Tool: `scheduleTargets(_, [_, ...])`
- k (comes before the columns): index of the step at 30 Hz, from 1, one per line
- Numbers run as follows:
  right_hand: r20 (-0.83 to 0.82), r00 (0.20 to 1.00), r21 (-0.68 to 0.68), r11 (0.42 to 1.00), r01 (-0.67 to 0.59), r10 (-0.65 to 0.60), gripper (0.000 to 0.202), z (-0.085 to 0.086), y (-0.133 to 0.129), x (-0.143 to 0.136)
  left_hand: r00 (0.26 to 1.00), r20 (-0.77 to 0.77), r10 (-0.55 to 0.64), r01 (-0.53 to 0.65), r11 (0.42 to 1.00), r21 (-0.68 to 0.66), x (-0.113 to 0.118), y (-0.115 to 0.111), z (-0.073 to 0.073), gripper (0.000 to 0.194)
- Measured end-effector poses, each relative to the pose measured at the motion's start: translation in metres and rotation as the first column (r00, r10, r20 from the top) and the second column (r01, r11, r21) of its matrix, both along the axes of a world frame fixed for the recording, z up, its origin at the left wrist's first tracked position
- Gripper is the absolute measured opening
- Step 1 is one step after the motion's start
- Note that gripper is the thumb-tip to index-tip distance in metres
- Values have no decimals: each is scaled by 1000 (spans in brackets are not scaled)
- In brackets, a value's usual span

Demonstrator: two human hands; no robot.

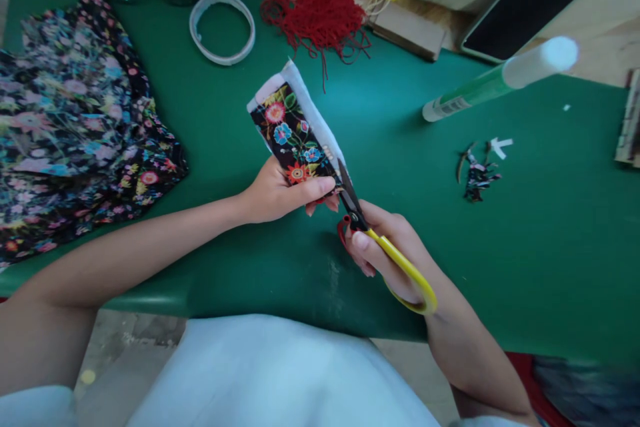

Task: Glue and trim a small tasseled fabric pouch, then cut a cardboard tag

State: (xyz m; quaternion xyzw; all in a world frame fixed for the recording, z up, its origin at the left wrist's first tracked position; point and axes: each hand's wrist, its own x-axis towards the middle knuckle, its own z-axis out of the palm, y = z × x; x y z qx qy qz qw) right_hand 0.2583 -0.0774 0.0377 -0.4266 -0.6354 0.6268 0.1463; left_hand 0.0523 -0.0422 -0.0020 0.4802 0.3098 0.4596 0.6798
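Observation:
My left hand [285, 195] pinches the lower end of a black floral fabric piece [287, 130] with a white backing [313, 110] showing along its top and right edges. The thumb lies across the front and the other fingers are behind. In my right hand [385, 240] is a pair of scissors [410, 273] with yellow and red handles and dark blades. Their blades point up and left and meet the fabric's right edge, close to my left thumb. How far the blades are apart is hard to make out.
A larger floral cloth [85, 120] covers the left of the green table [550, 267]. Toward the back lie a tape roll [223, 28], red cords [320, 13] and a wooden block [410, 32]. A glue stick [495, 83] stands at right, near small fabric scraps [480, 177].

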Motion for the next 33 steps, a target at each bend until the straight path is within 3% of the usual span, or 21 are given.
scheduleTargets(14, [81, 997, 140, 990, -12, 0, 42, 4, -2, -4, 999, -42, 17, -14, 998, 62, 3, 2, 1, 40])
scheduleTargets(25, [97, 995, 122, 993, -6, -6, 44, 2, 0, -3, 997, -71, 27, -22, 997, 80, 4, 2, 3, 43])
scheduleTargets(33, [18, 1000, 50, 999, -14, 13, 44, -2, 3, 0, 997, -74, 18, -16, 1000, 25, 2, 1, 0, 34])
